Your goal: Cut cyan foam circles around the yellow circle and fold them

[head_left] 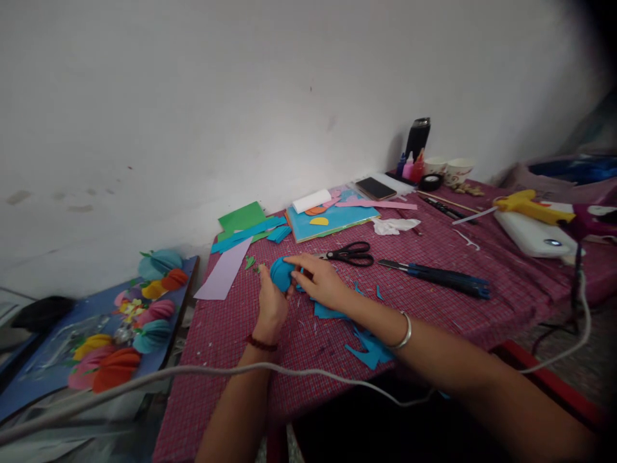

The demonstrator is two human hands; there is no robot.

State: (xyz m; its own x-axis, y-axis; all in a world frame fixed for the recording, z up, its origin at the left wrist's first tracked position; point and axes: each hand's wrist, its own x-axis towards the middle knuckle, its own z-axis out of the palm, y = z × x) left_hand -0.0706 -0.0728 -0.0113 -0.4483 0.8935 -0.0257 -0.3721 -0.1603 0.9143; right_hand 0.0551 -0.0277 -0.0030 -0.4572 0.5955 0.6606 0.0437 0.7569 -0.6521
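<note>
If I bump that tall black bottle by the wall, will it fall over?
It might: the black bottle looks much taller than wide. If it fell, it could roll, since its sides look round. A push away from the wall could knock the little red bottle in front.

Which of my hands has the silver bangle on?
Your right hand: the bangle circles that arm, while your left hand has a dark red bracelet.

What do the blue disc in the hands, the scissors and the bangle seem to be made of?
Blue disc: matte, probably paper or thin card, judging by its even color.
Scissors: black handles, likely plastic; the visible blade looks like gray metal.
Bangle: shiny and silvery, likely metal given its bright highlights, though coated plastic is possible.
</note>
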